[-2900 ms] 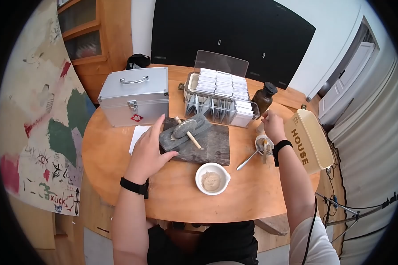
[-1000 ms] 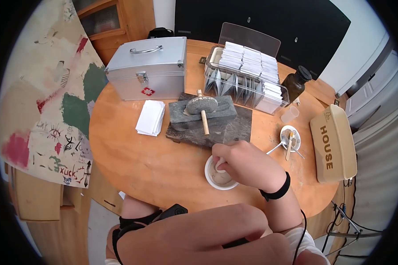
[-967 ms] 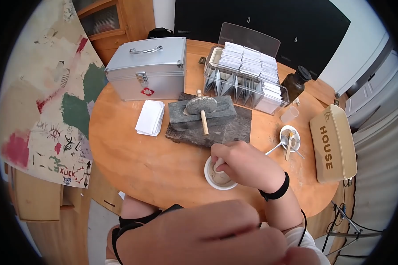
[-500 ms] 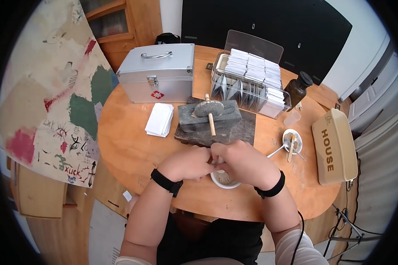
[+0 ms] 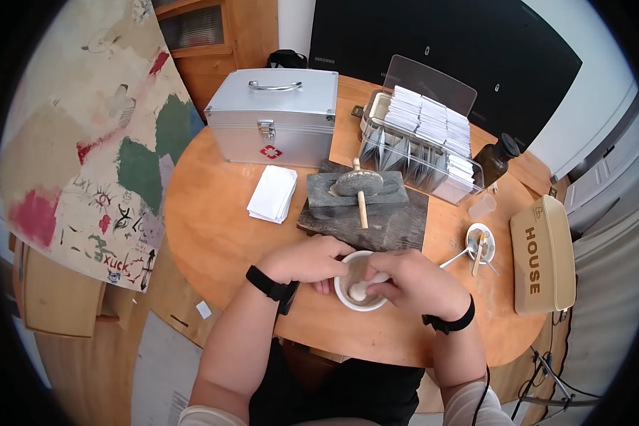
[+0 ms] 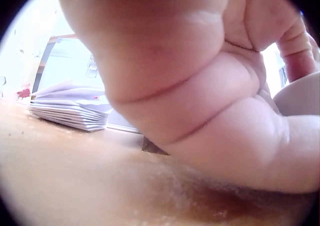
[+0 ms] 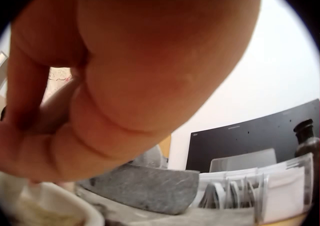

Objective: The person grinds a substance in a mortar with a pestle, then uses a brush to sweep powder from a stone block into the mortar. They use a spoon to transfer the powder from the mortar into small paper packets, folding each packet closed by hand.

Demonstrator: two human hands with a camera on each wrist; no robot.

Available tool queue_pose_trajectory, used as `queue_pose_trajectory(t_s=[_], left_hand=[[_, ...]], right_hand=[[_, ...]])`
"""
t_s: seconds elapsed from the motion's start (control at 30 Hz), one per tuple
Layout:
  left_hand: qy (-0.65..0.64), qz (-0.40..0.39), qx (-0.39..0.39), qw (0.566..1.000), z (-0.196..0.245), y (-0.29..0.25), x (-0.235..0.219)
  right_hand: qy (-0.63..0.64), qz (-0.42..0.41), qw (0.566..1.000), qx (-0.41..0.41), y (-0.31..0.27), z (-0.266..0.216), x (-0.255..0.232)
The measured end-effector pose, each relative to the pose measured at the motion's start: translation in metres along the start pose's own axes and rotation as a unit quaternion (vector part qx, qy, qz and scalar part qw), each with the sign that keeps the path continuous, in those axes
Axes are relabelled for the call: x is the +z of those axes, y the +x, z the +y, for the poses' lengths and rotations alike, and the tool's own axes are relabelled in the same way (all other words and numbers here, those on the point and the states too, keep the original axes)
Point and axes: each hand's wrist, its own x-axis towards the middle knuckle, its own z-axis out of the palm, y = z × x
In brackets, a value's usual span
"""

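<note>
The bowl (image 5: 362,307) sits on the table (image 5: 323,326), and the pestle (image 5: 360,292) is in it, tilted to the right. The right hand (image 5: 422,282) holds the pestle's top end with bent fingers. The left hand (image 5: 302,260) holds the bowl's left side, fingers curved round it.

To rub the powder (image 7: 47,214) well, it seems best to hold the bowl firm and push the pestle down in slow, small rings. Big, fast strokes might tip the bowl or throw powder over its edge.

The bowl has pale powder low inside. Right of the bowl is a little dish (image 5: 490,240) with a spoon (image 5: 453,258) and a stick (image 5: 476,261) in it. Farther right of the bowl is a tan box (image 5: 544,255); I cannot see inside. Behind the bowl, to the right, are a small cup (image 5: 483,206), a dark bottle (image 5: 494,162) and a clear box (image 5: 453,190) with its lid up, full of white packets (image 5: 429,117). I cannot tell what the cup and bottle hold. Behind the bowl, to the left, is a metal case (image 5: 234,135), lid down, so its insides are hidden.
</note>
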Motion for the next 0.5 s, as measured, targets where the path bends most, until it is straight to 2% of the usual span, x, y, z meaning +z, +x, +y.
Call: queue_pose_trajectory(t_s=[0.07,0.13,0.2,0.27,0.3,0.33,0.4,0.43,0.47,0.5], left_hand=[[0.011,-0.012,0.001,1.000,0.000,0.001,0.000],[0.028,-0.020,0.006,0.999,0.002,0.002,-0.002],[0.035,-0.036,0.002,0.999,0.000,0.002,-0.004],[0.037,-0.045,0.002,0.998,-0.010,0.009,-0.008],[0.037,-0.055,-0.001,0.998,-0.013,0.010,-0.010],[0.038,-0.052,-0.001,0.998,-0.012,0.009,-0.012],[0.020,-0.070,0.004,0.997,-0.007,0.005,-0.012],[0.021,-0.068,0.003,0.997,-0.006,0.006,-0.012],[0.026,-0.068,0.000,0.997,-0.004,0.007,-0.012],[0.030,-0.070,-0.005,0.997,-0.004,0.007,-0.012]], right_hand=[[-0.012,-0.004,1.000,0.003,0.001,0.000,-0.009],[-0.101,0.034,0.993,0.042,0.007,-0.008,-0.012],[-0.106,0.042,0.993,0.044,0.017,-0.011,-0.005],[-0.085,0.038,0.994,-0.049,0.024,-0.008,0.004],[-0.049,0.003,0.999,-0.023,0.025,-0.010,0.005],[-0.049,0.003,0.998,-0.026,0.024,-0.011,0.003],[-0.062,-0.078,0.995,-0.002,0.017,-0.009,-0.005],[-0.087,-0.084,0.992,0.029,0.014,-0.009,-0.008],[-0.089,-0.084,0.992,0.025,0.012,-0.009,-0.010],[-0.100,-0.040,0.994,0.030,0.008,-0.010,-0.009]])
